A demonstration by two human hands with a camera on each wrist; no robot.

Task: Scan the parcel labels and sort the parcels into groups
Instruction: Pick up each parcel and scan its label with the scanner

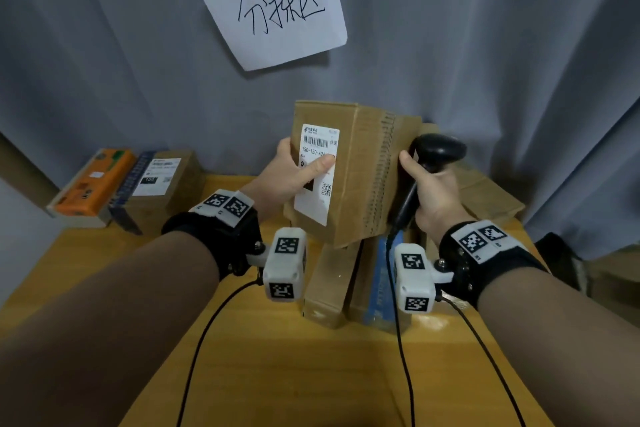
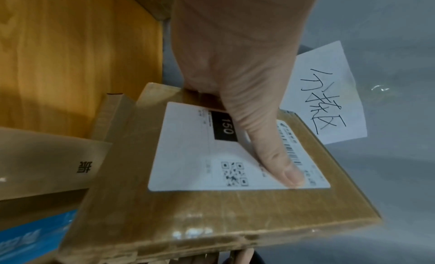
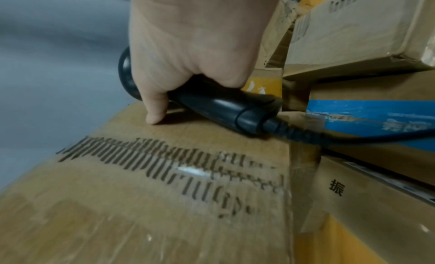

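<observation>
Hands apart: left hand point(image 1: 294, 172) grips the labelled parcel point(image 1: 349, 177), right hand point(image 1: 433, 194) clasps the scanner point(image 1: 434, 152), seemingly touching it.

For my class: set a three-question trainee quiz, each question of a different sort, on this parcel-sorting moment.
1. True or false: the right hand holds the barcode scanner.
2. Multiple choice: the left hand's thumb lies on A) the held parcel's shipping label, B) the handwritten paper sign, C) the orange box.
3. Fill in: the white number in the label's black block, seen from the left wrist, is ___.

Key: 1 true; 2 A; 3 150.
</observation>
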